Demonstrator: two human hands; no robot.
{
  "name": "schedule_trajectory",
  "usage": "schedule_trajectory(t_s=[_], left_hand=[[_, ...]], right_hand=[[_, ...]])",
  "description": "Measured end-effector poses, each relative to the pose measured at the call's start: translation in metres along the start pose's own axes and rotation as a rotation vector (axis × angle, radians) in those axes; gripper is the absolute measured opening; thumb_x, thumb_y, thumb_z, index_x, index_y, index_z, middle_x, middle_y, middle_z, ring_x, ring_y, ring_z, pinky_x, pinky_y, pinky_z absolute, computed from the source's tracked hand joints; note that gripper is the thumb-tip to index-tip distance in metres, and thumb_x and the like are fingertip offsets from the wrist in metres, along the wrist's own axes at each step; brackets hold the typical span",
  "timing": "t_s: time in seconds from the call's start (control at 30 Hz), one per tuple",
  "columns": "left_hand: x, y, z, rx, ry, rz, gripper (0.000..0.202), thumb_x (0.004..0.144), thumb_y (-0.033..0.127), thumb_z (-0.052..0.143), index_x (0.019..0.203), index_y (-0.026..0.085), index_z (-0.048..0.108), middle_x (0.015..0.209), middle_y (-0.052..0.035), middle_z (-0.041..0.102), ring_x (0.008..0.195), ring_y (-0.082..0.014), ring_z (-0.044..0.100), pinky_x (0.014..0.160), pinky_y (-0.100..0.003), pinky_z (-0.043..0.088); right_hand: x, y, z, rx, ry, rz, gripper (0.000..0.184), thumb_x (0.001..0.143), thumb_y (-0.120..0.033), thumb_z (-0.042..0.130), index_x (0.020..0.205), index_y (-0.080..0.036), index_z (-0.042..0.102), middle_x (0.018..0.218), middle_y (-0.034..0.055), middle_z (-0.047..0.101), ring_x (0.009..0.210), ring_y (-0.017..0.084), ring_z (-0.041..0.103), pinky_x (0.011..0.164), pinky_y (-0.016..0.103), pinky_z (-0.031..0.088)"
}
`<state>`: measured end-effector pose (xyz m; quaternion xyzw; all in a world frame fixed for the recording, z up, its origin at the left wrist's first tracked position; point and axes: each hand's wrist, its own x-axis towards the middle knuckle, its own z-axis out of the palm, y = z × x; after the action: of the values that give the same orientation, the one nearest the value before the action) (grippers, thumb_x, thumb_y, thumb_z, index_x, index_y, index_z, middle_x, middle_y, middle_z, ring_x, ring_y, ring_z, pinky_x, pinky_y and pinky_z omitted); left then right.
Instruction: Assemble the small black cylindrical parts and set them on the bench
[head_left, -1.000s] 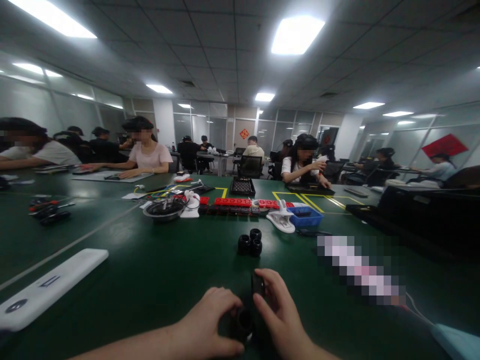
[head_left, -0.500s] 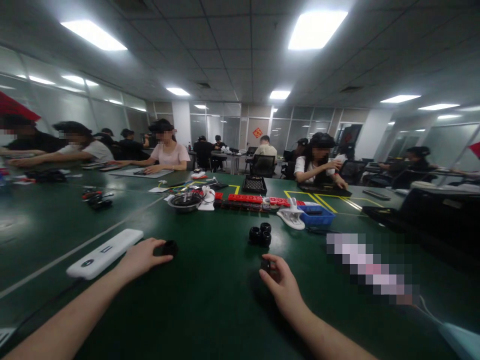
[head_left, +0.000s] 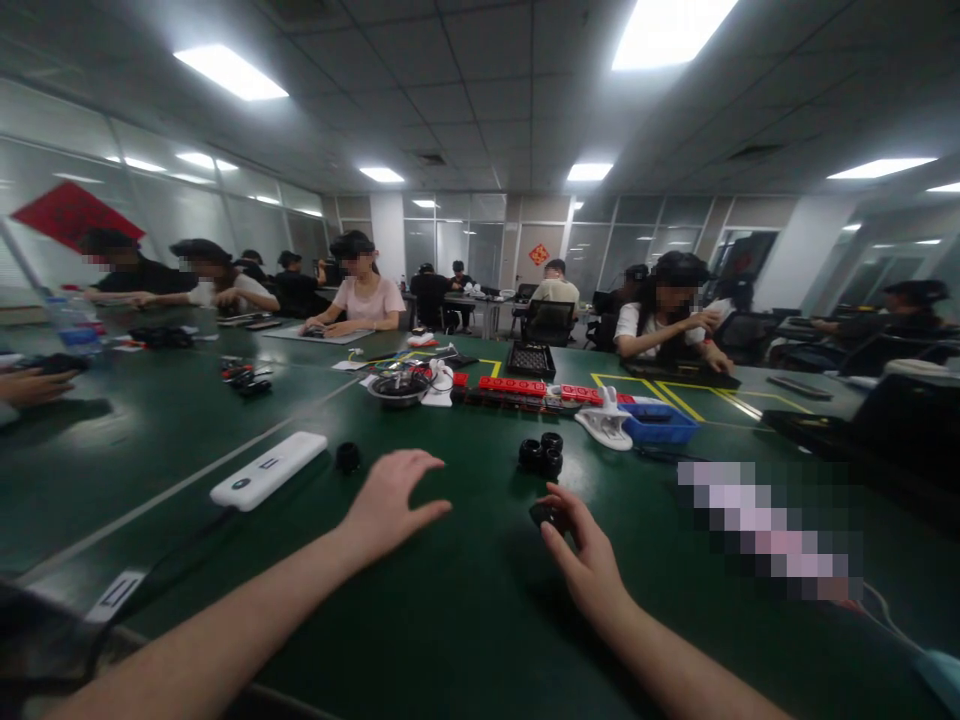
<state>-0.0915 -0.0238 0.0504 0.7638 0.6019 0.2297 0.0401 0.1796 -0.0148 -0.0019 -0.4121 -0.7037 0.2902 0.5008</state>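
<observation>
My left hand [head_left: 394, 500] is over the table with thumb and fingers apart and nothing between them. Just left of it, a small black wheel-shaped piece [head_left: 348, 457] stands alone on the green table [head_left: 457, 600]. Between the thumb and fingers of my right hand [head_left: 589, 550] is another black wheel-shaped piece [head_left: 546, 515], held slightly tilted. A little beyond that hand, several similar black pieces [head_left: 541, 455] stand close together.
A white power bank-like box [head_left: 270, 470] with a cable lies at left. Farther back are red blocks in a row [head_left: 517, 386], a white clamp [head_left: 606, 420], a blue bin [head_left: 660, 423] and a black tray [head_left: 531, 360]. Co-workers sit around the table.
My left hand has let go of a black wheel-shaped piece, leaving it on the table, and has moved right. My right hand still holds its piece, now tilted. The view has turned left.
</observation>
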Motion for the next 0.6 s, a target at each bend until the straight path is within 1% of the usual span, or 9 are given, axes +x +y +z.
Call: schedule_trajectory(t_s=[0.03, 0.07, 0.1, 0.17, 0.23, 0.33, 0.43, 0.53, 0.6], left_hand=[[0.001, 0.015, 0.01, -0.102, -0.102, 0.081, 0.047, 0.079, 0.054, 0.052, 0.117, 0.025, 0.05, 0.117, -0.0024, 0.052, 0.106, -0.022, 0.049, 0.091, -0.033, 0.039], [0.003, 0.027, 0.021, -0.388, -0.267, 0.149, 0.049, 0.082, 0.052, 0.05, 0.12, 0.021, 0.048, 0.114, -0.0056, 0.054, 0.101, -0.0215, 0.052, 0.084, -0.033, 0.043], [0.005, 0.036, 0.032, -0.648, -0.404, 0.191, 0.056, 0.081, 0.054, 0.05, 0.123, 0.018, 0.045, 0.114, -0.0087, 0.054, 0.099, -0.0225, 0.053, 0.081, -0.035, 0.045], [0.008, 0.047, 0.05, -1.024, -0.599, 0.228, 0.071, 0.07, 0.054, 0.064, 0.124, 0.014, 0.043, 0.113, -0.0112, 0.055, 0.1, -0.0248, 0.053, 0.084, -0.038, 0.043], [0.009, 0.052, 0.063, -1.251, -0.761, 0.214, 0.072, 0.062, 0.05, 0.074, 0.119, 0.014, 0.049, 0.112, -0.0095, 0.056, 0.104, -0.0254, 0.051, 0.091, -0.04, 0.037], [0.007, 0.053, 0.07, -1.368, -0.935, 0.163, 0.06, 0.058, 0.042, 0.078, 0.107, 0.015, 0.057, 0.104, -0.0052, 0.06, 0.103, -0.0241, 0.053, 0.095, -0.04, 0.033], [0.005, 0.057, 0.063, -1.251, -0.966, 0.177, 0.054, 0.056, 0.036, 0.078, 0.101, 0.015, 0.057, 0.099, -0.0038, 0.061, 0.1, -0.0236, 0.054, 0.092, -0.038, 0.038], [0.007, 0.055, 0.043, -1.075, -0.851, 0.202, 0.046, 0.06, 0.03, 0.071, 0.1, 0.017, 0.054, 0.1, -0.0039, 0.061, 0.098, -0.0229, 0.056, 0.086, -0.034, 0.043], [0.014, 0.042, 0.024, -1.01, -0.77, 0.184, 0.044, 0.064, 0.024, 0.066, 0.104, 0.019, 0.049, 0.098, -0.0031, 0.063, 0.095, -0.0219, 0.057, 0.084, -0.032, 0.044]], right_hand=[[-0.003, -0.003, 0.0, -0.022, -0.043, -0.067, 0.043, 0.077, -0.029, 0.053, 0.118, -0.02, 0.046, 0.103, 0.0085, 0.059, 0.095, 0.023, 0.056, 0.085, 0.04, 0.045], [-0.006, -0.006, -0.001, -0.053, -0.102, -0.146, 0.044, 0.077, -0.028, 0.055, 0.119, -0.02, 0.045, 0.104, 0.0083, 0.059, 0.094, 0.023, 0.057, 0.084, 0.039, 0.045], [-0.009, -0.009, -0.001, -0.089, -0.167, -0.231, 0.044, 0.076, -0.028, 0.057, 0.118, -0.021, 0.046, 0.103, 0.0083, 0.06, 0.093, 0.023, 0.057, 0.083, 0.038, 0.046], [-0.013, -0.017, -0.003, -0.162, -0.278, -0.369, 0.045, 0.076, -0.035, 0.061, 0.117, -0.02, 0.048, 0.099, 0.0086, 0.061, 0.087, 0.023, 0.057, 0.077, 0.036, 0.047], [-0.015, -0.024, -0.004, -0.236, -0.334, -0.445, 0.05, 0.075, -0.047, 0.061, 0.115, -0.019, 0.051, 0.092, 0.0089, 0.062, 0.079, 0.023, 0.056, 0.07, 0.036, 0.048], [-0.015, -0.032, -0.005, -0.3, -0.36, -0.478, 0.05, 0.077, -0.056, 0.053, 0.109, -0.018, 0.055, 0.083, 0.0083, 0.062, 0.072, 0.023, 0.054, 0.066, 0.036, 0.047], [-0.014, -0.032, -0.005, -0.282, -0.354, -0.478, 0.049, 0.076, -0.057, 0.054, 0.107, -0.019, 0.056, 0.092, 0.0096, 0.06, 0.083, 0.024, 0.054, 0.074, 0.037, 0.046], [-0.013, -0.026, -0.007, -0.26, -0.313, -0.422, 0.059, 0.072, -0.057, 0.058, 0.115, -0.017, 0.051, 0.112, 0.0135, 0.051, 0.103, 0.029, 0.049, 0.087, 0.04, 0.042], [-0.012, -0.021, -0.009, -0.263, -0.294, -0.358, 0.052, 0.076, -0.05, 0.056, 0.118, -0.018, 0.049, 0.118, 0.0133, 0.046, 0.109, 0.03, 0.045, 0.091, 0.041, 0.04]])
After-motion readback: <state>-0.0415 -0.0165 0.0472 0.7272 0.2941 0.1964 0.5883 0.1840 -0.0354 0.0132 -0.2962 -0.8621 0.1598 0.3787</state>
